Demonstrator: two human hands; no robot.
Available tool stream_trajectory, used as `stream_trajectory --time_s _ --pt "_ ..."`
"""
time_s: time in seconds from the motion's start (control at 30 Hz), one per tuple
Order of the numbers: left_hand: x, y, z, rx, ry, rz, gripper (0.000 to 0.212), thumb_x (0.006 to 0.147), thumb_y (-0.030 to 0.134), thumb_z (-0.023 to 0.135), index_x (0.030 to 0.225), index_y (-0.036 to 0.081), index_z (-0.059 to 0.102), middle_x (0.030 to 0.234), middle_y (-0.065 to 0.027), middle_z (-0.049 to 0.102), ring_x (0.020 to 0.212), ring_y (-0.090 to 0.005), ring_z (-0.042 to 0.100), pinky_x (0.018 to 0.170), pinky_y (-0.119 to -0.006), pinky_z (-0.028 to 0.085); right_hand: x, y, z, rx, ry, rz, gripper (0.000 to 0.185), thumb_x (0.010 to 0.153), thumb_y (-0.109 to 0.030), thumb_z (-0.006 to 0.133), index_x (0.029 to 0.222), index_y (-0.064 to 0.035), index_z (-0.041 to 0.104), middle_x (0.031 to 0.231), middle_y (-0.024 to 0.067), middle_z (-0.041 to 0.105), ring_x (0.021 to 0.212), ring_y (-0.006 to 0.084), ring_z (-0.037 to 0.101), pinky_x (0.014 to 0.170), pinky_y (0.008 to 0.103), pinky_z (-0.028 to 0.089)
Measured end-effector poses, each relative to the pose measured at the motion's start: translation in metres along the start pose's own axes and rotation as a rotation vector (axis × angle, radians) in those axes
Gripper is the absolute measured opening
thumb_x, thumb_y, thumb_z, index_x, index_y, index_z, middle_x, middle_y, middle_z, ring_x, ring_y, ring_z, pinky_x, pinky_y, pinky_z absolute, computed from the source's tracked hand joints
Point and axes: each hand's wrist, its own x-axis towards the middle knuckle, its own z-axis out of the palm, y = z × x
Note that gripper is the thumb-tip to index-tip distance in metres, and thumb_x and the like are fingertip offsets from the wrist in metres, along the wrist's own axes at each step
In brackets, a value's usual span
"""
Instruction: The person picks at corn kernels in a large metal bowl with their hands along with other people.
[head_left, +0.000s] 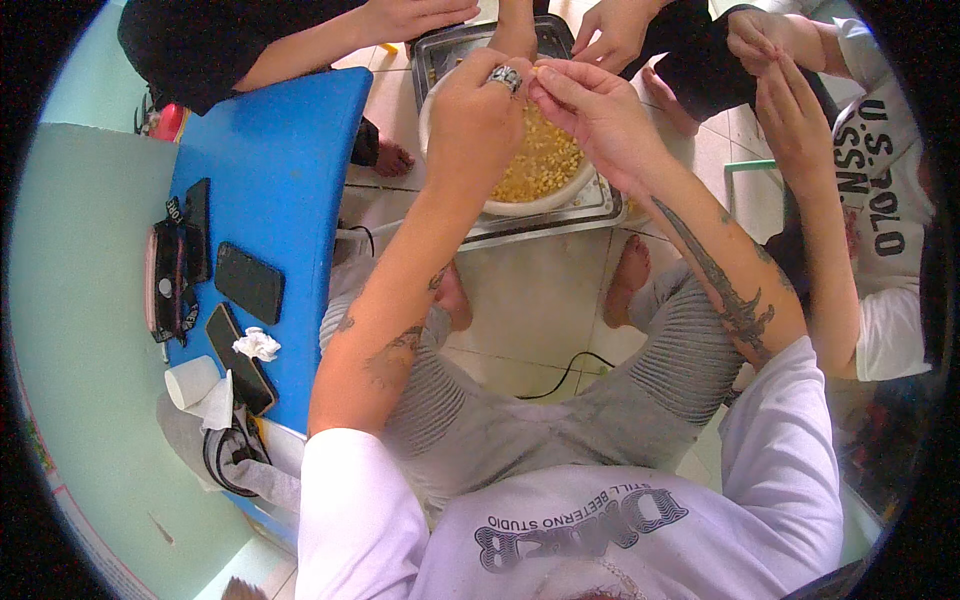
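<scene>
My left hand (480, 124), with a patterned ring (505, 77) on one finger, is curled above a round, pale basin (517, 208). My right hand (592, 112) meets it fingertip to fingertip over the far part of the basin. A tiny yellow piece (536, 69), apparently a kernel, shows at the pinched fingertips of my right hand. My left fingertips are partly hidden, so their hold is unclear. Many small yellow kernels (544, 161) lie in cloudy liquid inside the basin. Beneath it is a rectangular metal tray (544, 229) on the tiled floor.
Other people's hands (420, 16) (619, 34) (787, 94) surround the basin. On the left, a blue table (277, 142) bears phones (250, 281), a small bag (166, 281), crumpled tissue (256, 344) and a tissue roll (193, 382). A black cable (570, 371) crosses the floor between my feet.
</scene>
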Motion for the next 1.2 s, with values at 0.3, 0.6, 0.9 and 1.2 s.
stream_trajectory --time_s 0.3,0.6,0.9,1.2 --pt "-0.002 -0.003 0.012 0.130 -0.115 0.040 0.015 0.084 0.009 0.059 0.080 -0.006 0.060 0.096 -0.0164 0.060 0.075 -0.0357 0.061 0.066 -0.040 0.050 0.004 -0.006 -0.012 -0.049 -0.013 0.037 0.023 0.088 -0.014 0.062 0.103 0.0024 0.063 0.092 0.0057 0.065 0.080 0.0103 0.061 0.076 0.0211 0.052" --pt "-0.001 -0.007 0.003 0.007 -0.299 -0.030 0.020 0.087 0.017 0.058 0.094 0.000 0.063 0.094 -0.0200 0.062 0.081 -0.0378 0.061 0.069 -0.044 0.049 0.009 -0.012 -0.020 -0.226 -0.051 0.067 0.023 0.086 -0.015 0.065 0.100 0.0034 0.064 0.090 0.0057 0.065 0.079 0.0104 0.062 0.073 0.0202 0.052" --pt "0.001 -0.018 -0.005 0.035 -0.490 0.037 0.023 0.085 0.024 0.059 0.082 0.002 0.065 0.067 -0.0197 0.059 0.065 -0.0365 0.059 0.059 -0.044 0.045 0.014 -0.010 -0.030 -0.492 -0.187 0.128 0.022 0.086 -0.019 0.066 0.099 -0.0020 0.065 0.089 0.0002 0.064 0.079 0.0052 0.058 0.073 0.0182 0.048" --pt "-0.002 -0.024 -0.006 -0.037 -0.527 0.011 0.030 0.083 0.025 0.061 0.069 -0.002 0.059 0.062 -0.0227 0.054 0.059 -0.0404 0.053 0.054 -0.046 0.041 0.012 -0.010 -0.026 -0.534 -0.179 0.109 0.019 0.083 -0.019 0.068 0.093 -0.0032 0.066 0.081 0.0011 0.065 0.069 0.0063 0.059 0.063 0.0189 0.048"
